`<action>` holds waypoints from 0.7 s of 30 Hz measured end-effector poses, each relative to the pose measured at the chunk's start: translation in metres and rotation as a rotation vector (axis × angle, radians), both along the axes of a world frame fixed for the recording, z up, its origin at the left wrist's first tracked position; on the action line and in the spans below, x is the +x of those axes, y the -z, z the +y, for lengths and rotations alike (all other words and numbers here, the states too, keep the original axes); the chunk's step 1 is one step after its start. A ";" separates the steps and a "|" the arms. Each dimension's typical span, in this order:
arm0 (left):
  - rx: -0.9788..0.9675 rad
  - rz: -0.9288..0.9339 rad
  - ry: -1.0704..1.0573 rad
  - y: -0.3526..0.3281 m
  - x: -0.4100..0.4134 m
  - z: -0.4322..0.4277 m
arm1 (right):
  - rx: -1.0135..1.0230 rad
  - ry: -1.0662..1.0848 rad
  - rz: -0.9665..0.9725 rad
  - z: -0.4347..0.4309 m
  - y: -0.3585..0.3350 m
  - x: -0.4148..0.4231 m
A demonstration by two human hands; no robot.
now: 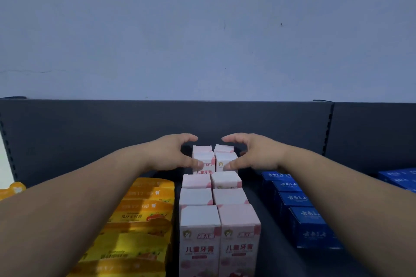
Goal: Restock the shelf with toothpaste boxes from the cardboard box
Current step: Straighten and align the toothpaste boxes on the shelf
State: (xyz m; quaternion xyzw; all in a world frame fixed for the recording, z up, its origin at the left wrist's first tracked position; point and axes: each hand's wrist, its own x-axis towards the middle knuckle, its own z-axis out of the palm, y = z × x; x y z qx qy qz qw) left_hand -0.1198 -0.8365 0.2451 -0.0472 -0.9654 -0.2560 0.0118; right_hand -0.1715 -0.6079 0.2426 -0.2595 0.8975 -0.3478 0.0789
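Observation:
Pink and white toothpaste boxes (199, 216) stand upright in two columns on the dark shelf (273, 231), running from front to back. Both my arms reach to the rear of these columns. My left hand (171, 153) curls round the rearmost boxes of the left column (202, 156), thumb on the front face and fingers arched over behind them. My right hand (254, 153) mirrors it round the rearmost boxes of the right column (225, 156). The cardboard box is out of view.
Yellow and orange packs (144, 216) fill the shelf to the left of the pink boxes. A row of blue boxes (308, 227) stands to the right, with more blue boxes (400, 177) at the far right. The dark back panel (90, 132) stands behind, below a pale wall.

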 end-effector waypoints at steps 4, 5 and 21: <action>0.072 -0.066 0.040 0.004 -0.015 -0.002 | -0.030 -0.022 -0.067 -0.004 0.004 -0.011; 0.089 -0.073 0.054 0.005 -0.016 -0.002 | -0.055 -0.025 -0.081 -0.005 0.005 -0.012; 0.185 -0.097 0.127 -0.001 0.017 -0.012 | -0.151 -0.099 -0.277 -0.011 -0.001 0.006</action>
